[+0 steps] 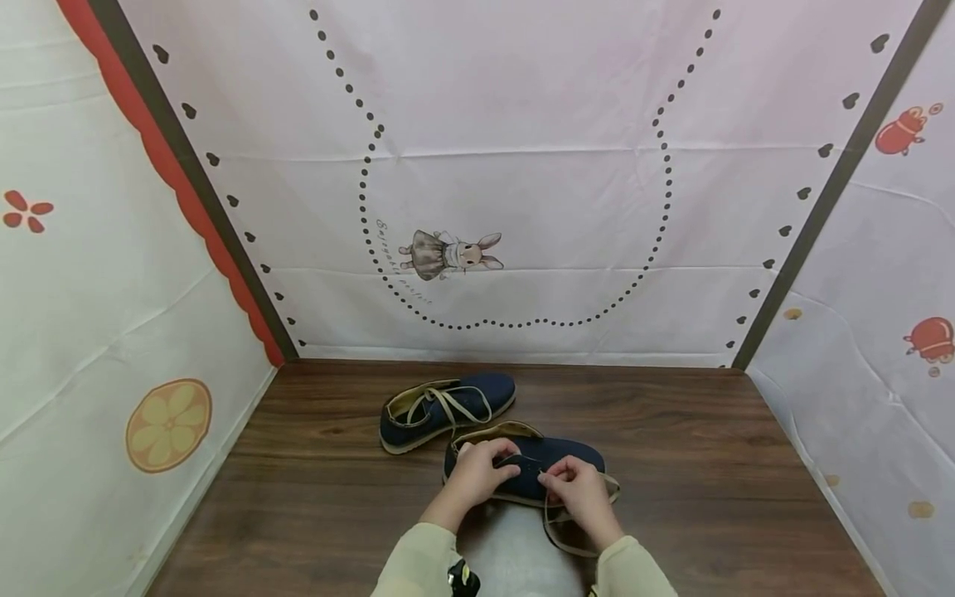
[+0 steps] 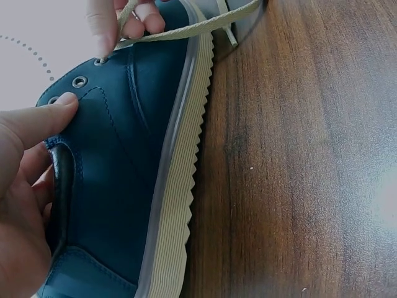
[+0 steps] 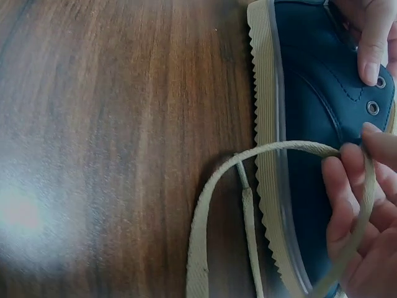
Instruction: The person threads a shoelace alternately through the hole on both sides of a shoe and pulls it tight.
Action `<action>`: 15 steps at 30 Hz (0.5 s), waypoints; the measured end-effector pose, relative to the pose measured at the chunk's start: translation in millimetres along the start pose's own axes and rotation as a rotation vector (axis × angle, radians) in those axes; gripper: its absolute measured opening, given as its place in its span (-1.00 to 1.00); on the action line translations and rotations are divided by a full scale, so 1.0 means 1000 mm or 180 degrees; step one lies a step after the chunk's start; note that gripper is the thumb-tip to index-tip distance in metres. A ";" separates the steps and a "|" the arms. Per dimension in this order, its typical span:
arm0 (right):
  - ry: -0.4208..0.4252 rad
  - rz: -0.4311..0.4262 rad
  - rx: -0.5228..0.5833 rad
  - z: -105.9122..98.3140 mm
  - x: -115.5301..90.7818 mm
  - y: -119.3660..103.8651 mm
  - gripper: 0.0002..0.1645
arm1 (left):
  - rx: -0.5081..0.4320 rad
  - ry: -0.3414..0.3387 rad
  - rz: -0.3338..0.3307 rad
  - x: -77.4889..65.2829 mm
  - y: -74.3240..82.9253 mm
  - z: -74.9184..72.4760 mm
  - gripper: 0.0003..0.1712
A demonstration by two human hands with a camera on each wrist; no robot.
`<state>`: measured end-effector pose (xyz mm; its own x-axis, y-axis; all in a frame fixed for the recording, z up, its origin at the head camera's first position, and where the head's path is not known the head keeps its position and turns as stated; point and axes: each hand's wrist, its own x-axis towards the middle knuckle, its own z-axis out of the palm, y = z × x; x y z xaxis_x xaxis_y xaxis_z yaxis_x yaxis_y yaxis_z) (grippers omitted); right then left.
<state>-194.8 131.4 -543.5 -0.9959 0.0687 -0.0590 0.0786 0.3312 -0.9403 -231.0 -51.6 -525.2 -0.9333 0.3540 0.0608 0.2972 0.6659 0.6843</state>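
A navy shoe (image 1: 555,449) with a ridged cream sole lies in front of me, toe to the right. My left hand (image 1: 479,474) grips its eyelet flap, thumb on the outside by the metal eyelets (image 2: 79,82) and fingers behind, partly hidden in the opening. With thumb and fingers my right hand (image 1: 578,489) pinches a beige shoelace (image 3: 205,217) close to an eyelet nearer the toe. The lace passes through that eyelet and loops down over the sole to the table. At least two eyelets nearer the ankle show no lace.
Behind it stands the matching navy shoe (image 1: 488,390), its beige laces (image 1: 448,402) threaded and lying loosely over it. Both shoes are on a dark wooden table (image 1: 328,497). A pale grey patch (image 1: 515,551) shows between my forearms. Printed cloth walls (image 1: 522,207) border the table.
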 end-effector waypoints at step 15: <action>-0.1120 0.0199 0.0079 -0.013 0.015 -0.005 -0.53 | -0.0021 -0.0106 0.0065 0.000 -0.002 0.000 -0.87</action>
<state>-209.5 142.7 -535.3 -0.9440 -0.2418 -0.2245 0.1430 0.3134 -0.9388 -231.5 -53.6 -526.6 -0.9197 0.3892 0.0505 0.3145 0.6540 0.6880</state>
